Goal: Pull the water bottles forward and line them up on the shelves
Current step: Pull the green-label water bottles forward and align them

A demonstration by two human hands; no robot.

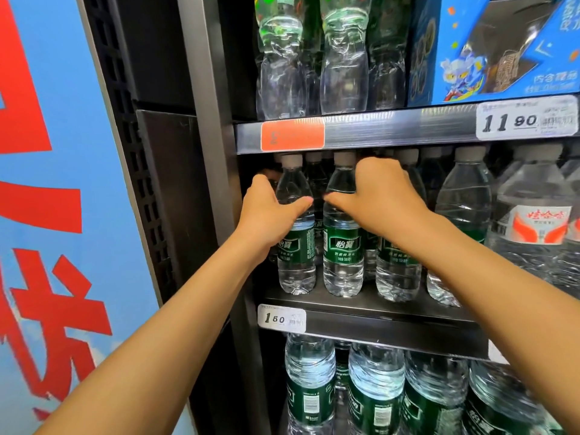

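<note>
On the middle shelf [361, 301] at frame centre, I see my left hand [270, 208] gripping the leftmost bottle [296, 246] and my right hand [381, 196] gripping the next bottle [342, 246].

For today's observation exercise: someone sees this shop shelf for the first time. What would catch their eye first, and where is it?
Two bare arms reach into the middle shelf: the left hand grips the leftmost green-labelled bottle, the right hand curls over the bottle beside it. Next comes the big red lettering on the blue panel at far left. The orange tag and the 11.80 price label stand out on the shelf edge above.
</note>
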